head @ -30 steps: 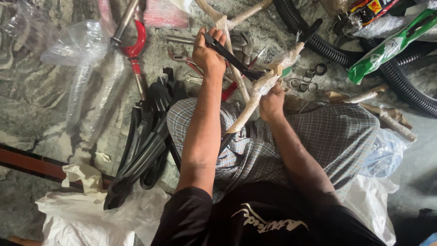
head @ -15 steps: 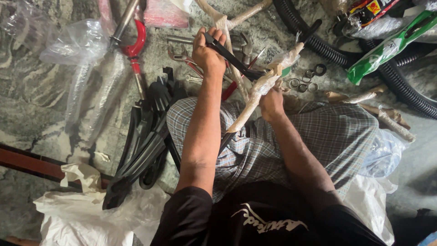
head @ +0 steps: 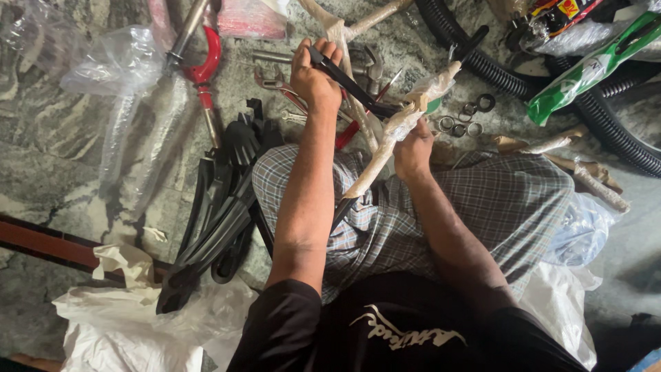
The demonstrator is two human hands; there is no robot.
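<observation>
Floor: grey marbled stone floor, littered with parts and wrappings around a seated person.
Left hand: closed around a black bar, seemingly levering it against the frame.
Right hand: clenched on the paper-wrapped frame tube, bracing it over the knees.
Left side: black plastic guards, red wrench.
Right side: metal rings, black corrugated hose.
Open room: little, mostly near the left edge.

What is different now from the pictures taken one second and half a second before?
Almost nothing changed. The left hand still grips the black tool, perhaps a touch higher than before. The right hand still holds the paper-wrapped tube over the lap. Nothing was taken up or let go. The black fenders, the rings and the hose on the floor lie as they did.
</observation>
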